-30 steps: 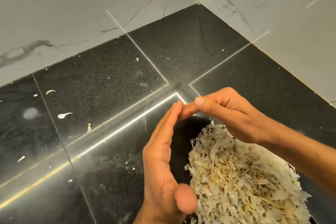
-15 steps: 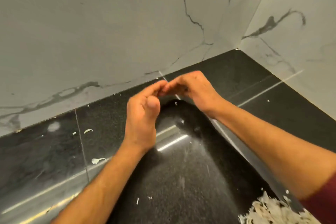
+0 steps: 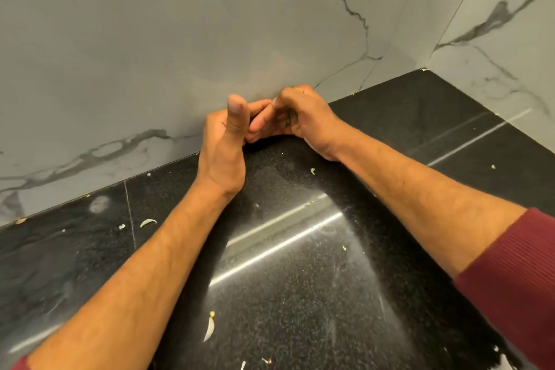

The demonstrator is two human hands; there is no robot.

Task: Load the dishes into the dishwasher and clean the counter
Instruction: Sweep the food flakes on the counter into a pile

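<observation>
Black speckled counter [image 3: 300, 294] runs to a marble wall. My left hand [image 3: 223, 141] stands on its edge at the back of the counter, thumb up, fingers bent toward the other hand. My right hand [image 3: 303, 117] meets it against the wall with curled fingers, knuckles up. What lies between the two hands is hidden. Loose pale peel scraps lie on the counter, one long scrap [image 3: 209, 329] near the front and a small curved scrap [image 3: 148, 222] at the left.
Grey marble back wall [image 3: 180, 54] joins a side wall [image 3: 510, 54] in a corner at the far right. A sliver of the pale peel pile [image 3: 504, 362] shows at the bottom right edge. No dishes in view.
Both hands left the big peel pile and reached forward to the back wall, fingertips staying together. The pile slid almost out of view at the bottom right.
</observation>
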